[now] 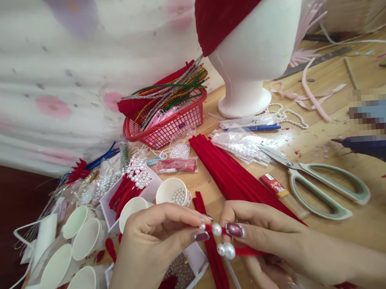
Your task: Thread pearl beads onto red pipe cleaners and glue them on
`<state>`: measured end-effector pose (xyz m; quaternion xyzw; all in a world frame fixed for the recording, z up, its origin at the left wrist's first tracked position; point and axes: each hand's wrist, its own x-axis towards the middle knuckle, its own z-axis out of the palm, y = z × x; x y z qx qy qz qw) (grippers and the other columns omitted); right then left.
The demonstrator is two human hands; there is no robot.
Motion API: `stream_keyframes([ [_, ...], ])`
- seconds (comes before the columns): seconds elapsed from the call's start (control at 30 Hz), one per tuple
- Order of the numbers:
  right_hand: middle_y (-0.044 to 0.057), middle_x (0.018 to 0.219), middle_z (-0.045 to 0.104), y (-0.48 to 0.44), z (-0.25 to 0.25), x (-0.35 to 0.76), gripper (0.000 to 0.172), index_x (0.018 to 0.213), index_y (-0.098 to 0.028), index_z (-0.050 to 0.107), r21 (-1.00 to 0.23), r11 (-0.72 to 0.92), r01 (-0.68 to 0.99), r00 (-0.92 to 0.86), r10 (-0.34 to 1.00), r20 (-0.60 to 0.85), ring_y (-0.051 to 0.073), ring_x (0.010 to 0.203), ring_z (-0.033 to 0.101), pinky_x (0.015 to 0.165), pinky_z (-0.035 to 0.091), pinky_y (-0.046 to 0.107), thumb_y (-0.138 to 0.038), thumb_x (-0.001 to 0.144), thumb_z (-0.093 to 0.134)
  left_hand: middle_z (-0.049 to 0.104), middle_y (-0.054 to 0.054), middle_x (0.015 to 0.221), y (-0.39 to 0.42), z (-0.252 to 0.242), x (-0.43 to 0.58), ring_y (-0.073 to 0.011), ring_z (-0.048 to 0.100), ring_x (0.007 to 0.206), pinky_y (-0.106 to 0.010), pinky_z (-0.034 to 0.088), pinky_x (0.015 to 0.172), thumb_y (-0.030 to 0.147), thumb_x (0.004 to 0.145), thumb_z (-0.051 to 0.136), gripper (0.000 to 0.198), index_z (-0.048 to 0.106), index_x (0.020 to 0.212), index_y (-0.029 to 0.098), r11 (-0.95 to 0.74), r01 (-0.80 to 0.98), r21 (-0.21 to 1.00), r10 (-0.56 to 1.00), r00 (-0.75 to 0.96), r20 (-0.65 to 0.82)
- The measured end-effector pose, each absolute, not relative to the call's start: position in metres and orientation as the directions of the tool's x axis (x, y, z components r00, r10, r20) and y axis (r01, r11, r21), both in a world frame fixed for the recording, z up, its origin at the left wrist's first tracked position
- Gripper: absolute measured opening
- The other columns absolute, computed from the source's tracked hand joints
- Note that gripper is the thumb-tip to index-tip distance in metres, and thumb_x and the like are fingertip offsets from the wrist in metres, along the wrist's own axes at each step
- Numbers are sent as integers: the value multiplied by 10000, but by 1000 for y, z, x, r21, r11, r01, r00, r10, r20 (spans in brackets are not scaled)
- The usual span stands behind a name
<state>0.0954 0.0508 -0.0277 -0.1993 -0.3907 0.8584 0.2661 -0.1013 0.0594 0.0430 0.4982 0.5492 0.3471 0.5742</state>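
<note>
We note left hand pinching red stem at small pearl; right hand pinching it past large pearl.

from my remote seat i see a white cloth with pink and purple flowers hanging behind a pale wooden table, a dark brown surface at far left.

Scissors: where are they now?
Right side of the head view: the scissors lie on the table beside the red-labelled lighter, beyond the right hand.
</note>
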Motion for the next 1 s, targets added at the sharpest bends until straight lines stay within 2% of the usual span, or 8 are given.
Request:
stream_keyframes([
  [0.4, -125, 398, 463, 50, -27, 96, 270, 917, -222, 479, -801, -533, -272, -763, 626, -157, 50, 323, 307, 346, 216, 122, -459, 1042, 447, 811, 41, 750, 61, 40, -102, -152, 767, 740, -230, 633, 738, 54, 710, 798, 223, 785, 669, 273, 234, 195, 952, 950, 161, -267],
  [0.6, -135, 388, 444, 51, -26, 97, 252, 911, -229, 467, -804, -526, -277, -771, 621, -141, 49, 321, 299, 345, 214, 111, -423, 1062, 415, 800, 74, 763, 63, 35, -108, -115, 741, 747, -175, 598, 719, 101, 734, 825, 226, 799, 708, 324, 23, 325, 945, 968, 230, -103],
  [0.7, -133, 391, 447, 50, -25, 98, 239, 922, -225, 475, -814, -517, -267, -767, 625, -145, 54, 334, 311, 356, 219, 120, -410, 1064, 422, 794, 71, 760, 61, 35, -108, -128, 728, 751, -201, 586, 728, 131, 753, 826, 206, 801, 721, 333, -89, 415, 905, 978, 210, 0],
  [0.77, -132, 392, 441, 49, -25, 98, 250, 929, -222, 482, -820, -510, -259, -769, 623, -144, 60, 349, 323, 372, 225, 133, -427, 1062, 431, 797, 56, 770, 59, 35, -108, -144, 726, 738, -229, 585, 714, 145, 773, 815, 184, 805, 751, 327, -175, 473, 863, 965, 256, 56],
  [0.87, -133, 386, 431, 48, -25, 98, 279, 911, -222, 486, -837, -492, -240, -757, 634, -156, 67, 370, 333, 396, 230, 152, -456, 1056, 444, 796, 44, 771, 59, 35, -110, -156, 729, 722, -248, 581, 693, 143, 791, 801, 171, 805, 778, 313, -259, 519, 815, 941, 325, 92],
  [1.0, -131, 392, 437, 47, -25, 99, 296, 905, -224, 482, -851, -481, -210, -760, 628, -167, 72, 383, 354, 407, 243, 162, -483, 1046, 456, 795, 54, 761, 59, 34, -112, -144, 730, 713, -230, 576, 687, 150, 794, 805, 163, 802, 777, 312, -286, 515, 808, 927, 363, 98],
])
